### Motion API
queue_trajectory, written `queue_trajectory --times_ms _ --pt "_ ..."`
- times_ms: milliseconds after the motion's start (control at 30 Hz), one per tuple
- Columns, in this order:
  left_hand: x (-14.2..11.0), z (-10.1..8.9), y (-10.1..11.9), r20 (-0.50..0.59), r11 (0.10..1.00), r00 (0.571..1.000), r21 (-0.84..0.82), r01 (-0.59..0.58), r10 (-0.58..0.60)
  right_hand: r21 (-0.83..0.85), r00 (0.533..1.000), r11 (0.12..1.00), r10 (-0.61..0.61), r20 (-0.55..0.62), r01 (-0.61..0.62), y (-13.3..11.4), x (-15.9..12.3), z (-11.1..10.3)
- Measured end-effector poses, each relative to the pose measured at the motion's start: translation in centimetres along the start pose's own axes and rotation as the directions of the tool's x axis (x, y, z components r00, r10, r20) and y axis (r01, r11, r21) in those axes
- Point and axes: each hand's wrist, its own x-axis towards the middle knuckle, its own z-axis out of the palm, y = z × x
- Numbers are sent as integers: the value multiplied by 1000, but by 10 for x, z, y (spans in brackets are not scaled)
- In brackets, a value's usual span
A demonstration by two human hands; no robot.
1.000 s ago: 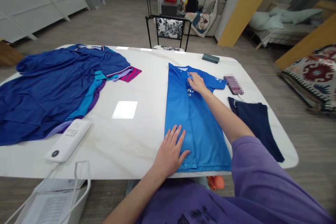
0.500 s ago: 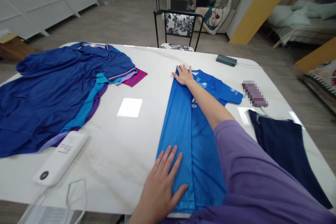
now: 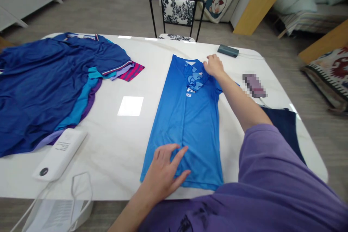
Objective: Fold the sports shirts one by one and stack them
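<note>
A blue T-shirt (image 3: 165,116) lies on the white table in front of me, its left side folded inward in a long strip. Its collar points away from me, and printed cloth is bunched at the chest. At the far right shoulder, my right hand (image 3: 214,66) has its fingers curled closed on the shirt's edge; the fingertips are partly hidden. Past my forearm only the tip of the right sleeve shows. My left hand (image 3: 165,166) is over the lower part of the shirt near the hem, thumb and forefinger spread apart, the other fingers slightly bent.
A spread pile of shirts, dark blue polo (image 3: 57,76) on top, covers the table's left. A white corded device (image 3: 61,154) sits in front of it. Folded dark cloth (image 3: 285,123), a blurred phone (image 3: 254,85) and a dark case (image 3: 227,50) are rightward. A chair (image 3: 178,11) stands beyond.
My right hand has shifted from the shirt's far left corner to its far right shoulder, fingers now curled. My left hand's fingers have bent. The view has tilted down.
</note>
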Motion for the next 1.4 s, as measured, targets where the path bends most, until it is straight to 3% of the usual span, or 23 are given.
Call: queue_trajectory --times_ms 100,200,333,567,767,1033,1100,1200,1300,1400 --pt "18 19 51 102 987 991 -145 -68 83 -74 983 980 185 7 -184 75 -43 -26" --pt "36 41 96 178 965 957 -175 -197 228 -113 939 937 338 63 -330 120 -74 -37" --pt "42 59 134 222 964 940 -117 -239 260 -123 909 913 403 111 -390 137 -93 -38" --pt "35 68 155 207 1000 978 -1 -14 14 -72 940 946 323 114 -316 140 -97 -40" --pt "32 70 159 178 986 972 97 137 -152 29 939 943 327 109 -332 135 -99 -49" --pt "23 47 144 218 943 929 216 253 -299 210 940 916 336 60 -341 114 -84 -67" --pt "22 39 137 265 954 917 120 275 -298 254 940 906 333 70 -339 104 -75 -74" --pt "18 23 120 256 931 940 -226 287 -227 246 953 921 296 60 -301 82 -54 -85" --pt "11 1 99 161 779 958 -558 285 -236 179 973 956 229 40 -233 48 -22 -93" --pt "1 -21 76 103 640 945 -712 289 -312 127 991 983 124 57 -130 -3 18 -93"
